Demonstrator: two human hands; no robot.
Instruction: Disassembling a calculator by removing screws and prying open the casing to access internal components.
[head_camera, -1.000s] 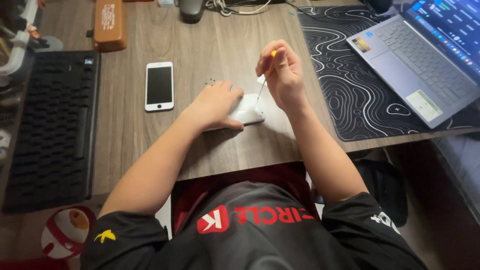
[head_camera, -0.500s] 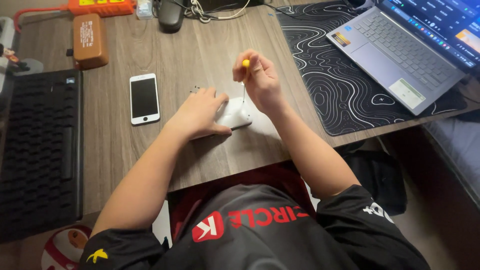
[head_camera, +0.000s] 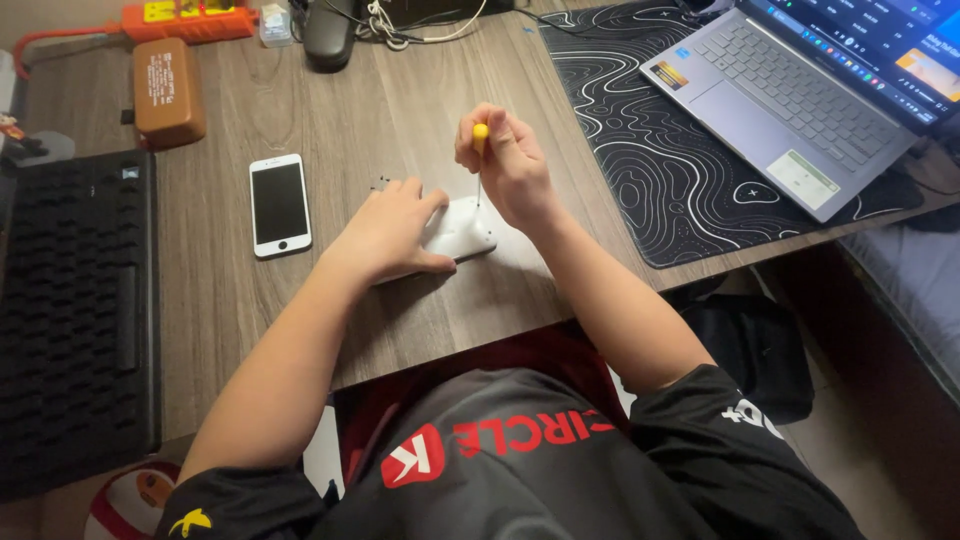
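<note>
Centre frame on the wooden desk (head_camera: 400, 100), the left hand (head_camera: 385, 232) presses flat, fingers together, on the small white device (head_camera: 462, 230), light, rigid, probably slippery plastic best pinned by its edges, while the right hand (head_camera: 510, 165) pinches the thin yellow-capped screwdriver (head_camera: 480, 150) upright into it.

Wooden desk (head_camera: 330, 120) under soft indoor light
Black patterned desk mat (head_camera: 640, 150) far right; black keyboard (head_camera: 70, 300) left; dark floor (head_camera: 850, 440) near right
</note>
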